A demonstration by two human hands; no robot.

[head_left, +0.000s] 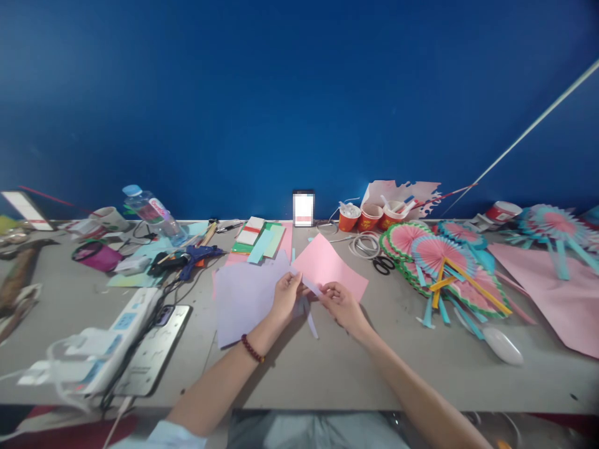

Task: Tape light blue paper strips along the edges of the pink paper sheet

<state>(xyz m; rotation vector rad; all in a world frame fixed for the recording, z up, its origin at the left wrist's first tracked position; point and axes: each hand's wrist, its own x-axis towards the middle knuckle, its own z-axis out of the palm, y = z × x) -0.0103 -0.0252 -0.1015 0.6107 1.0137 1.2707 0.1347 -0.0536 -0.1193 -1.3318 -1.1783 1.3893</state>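
A narrow lavender paper strip [312,285] is stretched between my two hands. My left hand [285,296] pinches its left end, with thumb and fingers together. At the right end, the fingers of my right hand [344,307] are closed on the same strip. Another lavender strip [311,320] hangs or lies below, between the hands; which of the two I cannot tell. Just beyond the hands is a pink paper sheet [322,260], its lower edge partly covered by my fingers. A larger lavender sheet [246,299] lies to the left, partly under my left forearm.
Black-handled scissors [384,265] and folded paper fans [440,255] lie to the right, with a white computer mouse [503,346] nearer. Red paper cups [369,218] stand behind. On the left are a blue glue gun [199,257], a phone [156,352], a power strip [124,333] and a bottle [156,212].
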